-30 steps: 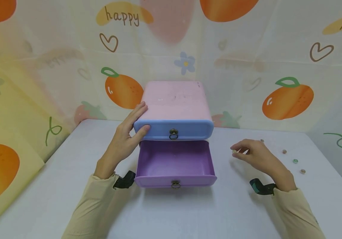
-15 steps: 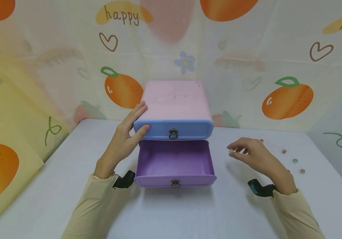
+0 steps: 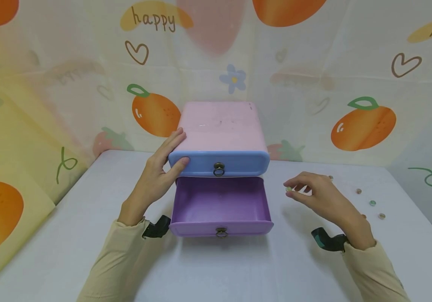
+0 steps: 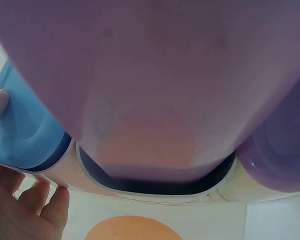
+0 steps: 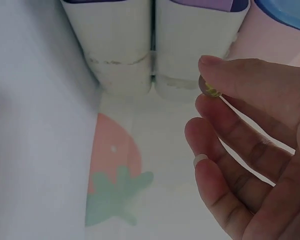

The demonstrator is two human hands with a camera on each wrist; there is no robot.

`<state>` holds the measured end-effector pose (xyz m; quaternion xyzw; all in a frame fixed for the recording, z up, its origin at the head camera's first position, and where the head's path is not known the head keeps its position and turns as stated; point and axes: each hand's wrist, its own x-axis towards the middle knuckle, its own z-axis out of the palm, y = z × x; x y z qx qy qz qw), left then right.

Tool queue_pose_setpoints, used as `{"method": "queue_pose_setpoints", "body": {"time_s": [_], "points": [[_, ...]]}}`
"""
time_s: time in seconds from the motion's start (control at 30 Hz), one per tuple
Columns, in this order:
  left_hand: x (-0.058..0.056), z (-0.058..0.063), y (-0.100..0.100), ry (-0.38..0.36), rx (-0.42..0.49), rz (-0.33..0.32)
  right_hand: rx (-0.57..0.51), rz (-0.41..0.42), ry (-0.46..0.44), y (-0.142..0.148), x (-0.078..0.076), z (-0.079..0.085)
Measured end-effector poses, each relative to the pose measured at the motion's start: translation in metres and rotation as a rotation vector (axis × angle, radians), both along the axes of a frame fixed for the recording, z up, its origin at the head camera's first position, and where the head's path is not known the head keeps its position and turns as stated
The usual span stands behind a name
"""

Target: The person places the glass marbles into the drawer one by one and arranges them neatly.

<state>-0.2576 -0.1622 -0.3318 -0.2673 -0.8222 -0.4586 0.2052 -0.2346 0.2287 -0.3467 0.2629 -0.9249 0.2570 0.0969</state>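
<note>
A small drawer cabinet with a pink top [image 3: 219, 126] stands mid-table. Its blue upper drawer [image 3: 197, 164] is closed, and the purple drawer [image 3: 221, 201] below is pulled out with nothing inside. My left hand [image 3: 153, 176] rests on the cabinet's upper left corner, thumb on the blue front and straight fingers along the pink side. To the right of the open drawer, my right hand [image 3: 321, 197] pinches a small clear glass marble [image 5: 209, 87] with a yellow swirl between thumb and index finger, raised over the table. The other fingers bend loosely beneath.
Several more marbles lie at the right of the table, including a green one [image 3: 372, 203] and a brownish one [image 3: 381, 216]. Another purple drawer [image 4: 285, 145] shows closed in the left wrist view. A printed cloth [image 3: 295, 50] hangs behind the table.
My right hand has moved slightly left and up with the marble, closer to the open drawer. My left hand and the cabinet have stayed in place.
</note>
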Motion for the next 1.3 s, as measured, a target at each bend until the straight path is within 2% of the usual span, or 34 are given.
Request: {"method": "queue_pose_setpoints", "body": {"time_s": [0.3,0.63,1.07,1.3], "points": [[0.001,0.000,0.000,0.002,0.006,-0.004,-0.028,0.029,0.079,-0.007,0.005,0.003],[0.000,-0.001,0.000,-0.001,0.010,-0.005,-0.099,0.077,0.271,-0.016,0.003,-0.002],[-0.001,-0.001,0.000,-0.004,0.004,-0.007,-0.083,0.047,0.264,-0.023,0.006,-0.001],[0.000,0.000,0.000,-0.007,0.004,-0.002,-0.114,0.053,0.329,-0.028,0.009,-0.001]]}}
